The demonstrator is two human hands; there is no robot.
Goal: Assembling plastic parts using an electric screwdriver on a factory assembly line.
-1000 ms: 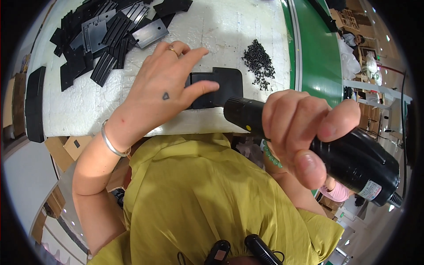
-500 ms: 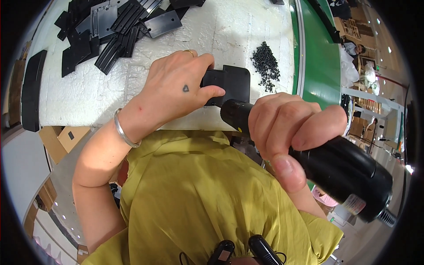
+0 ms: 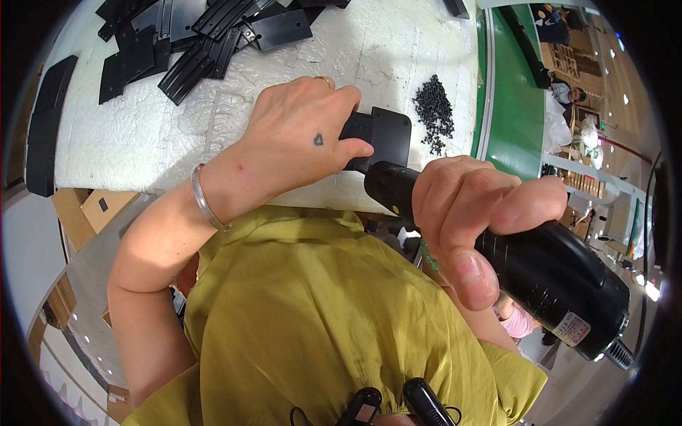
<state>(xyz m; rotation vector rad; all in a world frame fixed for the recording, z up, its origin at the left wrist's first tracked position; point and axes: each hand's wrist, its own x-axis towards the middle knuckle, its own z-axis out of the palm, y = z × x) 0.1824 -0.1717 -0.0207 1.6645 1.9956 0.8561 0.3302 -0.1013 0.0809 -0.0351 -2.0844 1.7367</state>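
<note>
My left hand (image 3: pixel 302 131) is closed on a flat black plastic part (image 3: pixel 390 138), its thumb pressed on the near side and its other fingers curled over the far side. The part lies near the table's front edge. Wrapped around a black electric screwdriver (image 3: pixel 550 280) is my right hand (image 3: pixel 476 213). The screwdriver slants, its nose pointing left and toward the part beside my left thumb. Its bit tip is hidden, so I cannot tell whether it touches the part. Just beyond the part lies a heap of small black screws (image 3: pixel 434 110).
Several black plates and channel pieces (image 3: pixel 206 42) are piled at the far left of the white padded table (image 3: pixel 341 64). A long black piece (image 3: pixel 50 128) lies along its left edge. To the right runs a green surface (image 3: pixel 511 92). A cardboard box (image 3: pixel 92 216) is below at left.
The camera view has shifted slightly, so the pile and both hands appear a little to the right. Both hands keep their grip on the part and the screwdriver.
</note>
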